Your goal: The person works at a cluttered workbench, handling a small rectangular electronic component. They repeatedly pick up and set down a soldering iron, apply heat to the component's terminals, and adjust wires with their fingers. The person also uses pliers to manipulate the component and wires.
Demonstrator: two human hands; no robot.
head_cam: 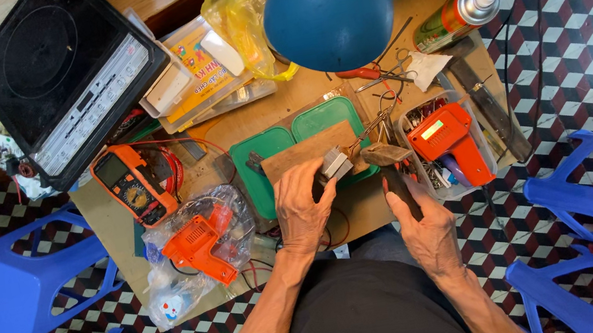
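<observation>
Left hand [303, 210] grips a small grey metal block [334, 163] on a flat wooden board [304, 155]; right hand [423, 227] clenches a wooden-headed hammer [391, 166] just beside it, cluttered bench [358, 216] edge beneath both wrists.

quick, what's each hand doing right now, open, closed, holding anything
Left hand: closed on a small grey block over the wooden board.
Right hand: closed around the dark handle of a hammer.

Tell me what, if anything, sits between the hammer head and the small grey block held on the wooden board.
Nothing visible. The left hand holds the grey block on the wooden board, and the hammer in the right hand has its head right beside the block, with no object between them.
</observation>
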